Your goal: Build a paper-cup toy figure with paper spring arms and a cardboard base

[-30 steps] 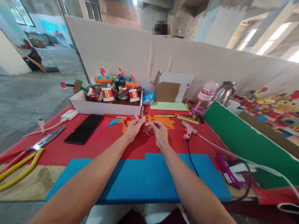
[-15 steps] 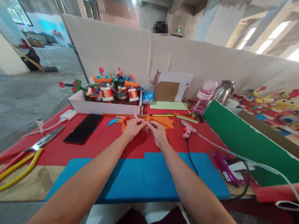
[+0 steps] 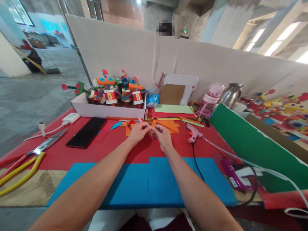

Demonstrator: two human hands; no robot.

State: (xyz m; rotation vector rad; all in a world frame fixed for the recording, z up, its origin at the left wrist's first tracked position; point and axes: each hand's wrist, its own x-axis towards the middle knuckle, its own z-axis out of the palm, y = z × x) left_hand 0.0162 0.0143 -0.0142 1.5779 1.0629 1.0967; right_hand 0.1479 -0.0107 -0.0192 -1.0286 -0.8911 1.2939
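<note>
Over the red table covering [image 3: 115, 154], my left hand [image 3: 139, 132] and my right hand [image 3: 162, 136] meet fingertip to fingertip. Both pinch a small orange strip [image 3: 154, 123] that stands up between them; its lower end is hidden by the fingers. Orange paper pieces [image 3: 170, 125] lie flat just beyond my hands. A pair of red-handled scissors [image 3: 130, 123], mostly hidden, seems to be beside my left hand. To the right of my right hand rests a pink glue gun [image 3: 193, 133].
Left are a black phone [image 3: 86, 132], large scissors [image 3: 39, 149] and a charger [image 3: 71, 118]. Behind stands a white box [image 3: 108, 110] of paper-cup figures. A green box [image 3: 255, 150], purple power strip [image 3: 234, 175] and cables lie right. Blue sheets [image 3: 149, 186] cover the front edge.
The orange strip between my fingertips has shifted slightly right and tilted a little. My hands have stayed nearly in place.
</note>
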